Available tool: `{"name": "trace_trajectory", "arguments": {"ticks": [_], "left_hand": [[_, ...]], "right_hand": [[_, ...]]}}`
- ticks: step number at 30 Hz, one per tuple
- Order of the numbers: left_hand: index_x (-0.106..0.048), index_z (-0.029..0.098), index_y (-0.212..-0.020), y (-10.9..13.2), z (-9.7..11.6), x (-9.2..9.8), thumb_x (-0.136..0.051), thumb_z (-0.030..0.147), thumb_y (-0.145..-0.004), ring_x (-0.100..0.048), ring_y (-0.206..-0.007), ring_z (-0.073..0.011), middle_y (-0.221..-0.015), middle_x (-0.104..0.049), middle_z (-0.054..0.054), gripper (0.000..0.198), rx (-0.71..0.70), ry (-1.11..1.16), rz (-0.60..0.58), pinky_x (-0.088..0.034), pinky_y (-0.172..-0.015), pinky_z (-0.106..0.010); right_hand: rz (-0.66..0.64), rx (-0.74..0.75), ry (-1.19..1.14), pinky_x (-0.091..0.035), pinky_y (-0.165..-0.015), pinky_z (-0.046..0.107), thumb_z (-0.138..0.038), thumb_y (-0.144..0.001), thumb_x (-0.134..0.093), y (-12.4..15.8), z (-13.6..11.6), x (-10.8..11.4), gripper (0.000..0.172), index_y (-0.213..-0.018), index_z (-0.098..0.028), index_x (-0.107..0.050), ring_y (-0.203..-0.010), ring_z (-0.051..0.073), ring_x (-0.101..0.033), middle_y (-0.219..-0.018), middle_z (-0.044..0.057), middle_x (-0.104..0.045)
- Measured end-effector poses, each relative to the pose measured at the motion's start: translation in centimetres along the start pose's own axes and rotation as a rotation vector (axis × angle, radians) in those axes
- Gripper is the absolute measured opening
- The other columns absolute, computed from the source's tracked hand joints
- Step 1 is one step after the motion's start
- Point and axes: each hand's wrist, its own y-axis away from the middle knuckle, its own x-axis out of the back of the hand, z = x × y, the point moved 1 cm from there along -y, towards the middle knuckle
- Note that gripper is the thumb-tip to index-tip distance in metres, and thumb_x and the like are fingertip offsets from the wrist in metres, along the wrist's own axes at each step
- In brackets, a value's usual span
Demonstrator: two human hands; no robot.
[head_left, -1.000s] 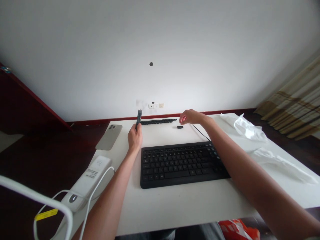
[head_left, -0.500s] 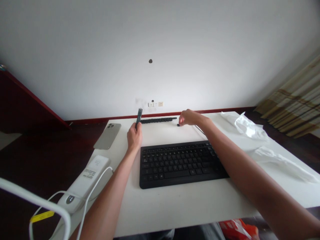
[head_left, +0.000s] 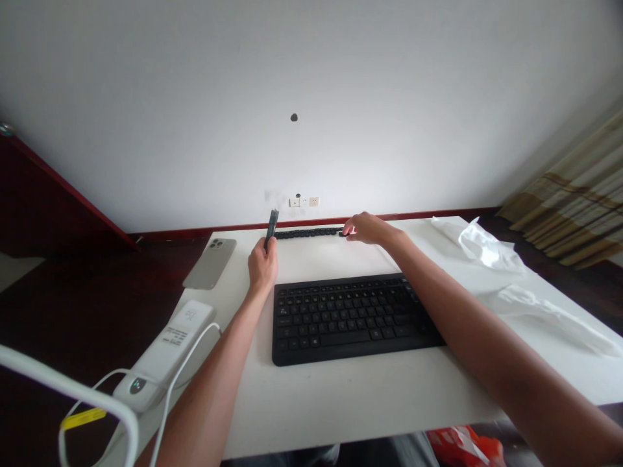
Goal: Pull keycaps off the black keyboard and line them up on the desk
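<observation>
My left hand (head_left: 263, 266) is closed round a thin dark tool (head_left: 271, 226) that stands upright, just left of the black keyboard (head_left: 353, 316). A row of loose black keycaps (head_left: 307, 233) lies along the far edge of the white table (head_left: 341, 402). My right hand (head_left: 366, 228) reaches to the right end of that row. Its fingers are pinched together on a small black keycap at the row's end.
A grey phone (head_left: 210, 262) lies face down at the far left corner. A white power bank (head_left: 164, 355) with white cables sits at the left edge. Crumpled white plastic bags (head_left: 489, 250) lie at the right. A wall with sockets (head_left: 304, 202) stands behind the table.
My right hand came down on the lone keycap that lay right of the row, then moved left and back with it to the row's right end. My left hand has stayed still.
</observation>
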Motion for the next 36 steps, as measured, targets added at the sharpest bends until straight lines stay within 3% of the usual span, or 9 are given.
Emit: {"name": "trace_trajectory", "arguments": {"ticks": [7,36], "left_hand": [[-0.053,0.024,-0.078,0.02,0.09,0.0,-0.048,0.045,-0.1,-0.048,-0.057,-0.0188,-0.058,-0.049,0.002,0.03,-0.013,-0.015,0.012,-0.031,-0.06,-0.029],[-0.056,0.024,-0.08,-0.03,-0.02,-0.01,-0.048,0.047,-0.1,-0.053,-0.059,-0.0201,-0.059,-0.052,0.001,0.032,0.006,-0.02,0.001,-0.033,-0.061,-0.028]], "right_hand": [[0.005,0.023,0.019,-0.057,-0.093,0.039,-0.024,-0.091,-0.072,-0.1,-0.06,-0.2,0.028,-0.118,-0.021,-0.08,-0.103,0.025,-0.074,-0.119,0.007,-0.08],[0.046,0.035,-0.008,-0.056,-0.096,0.04,-0.024,-0.091,-0.072,-0.12,-0.11,-0.44,0.03,-0.119,-0.019,-0.08,-0.108,0.028,-0.074,-0.115,0.01,-0.08]]}}
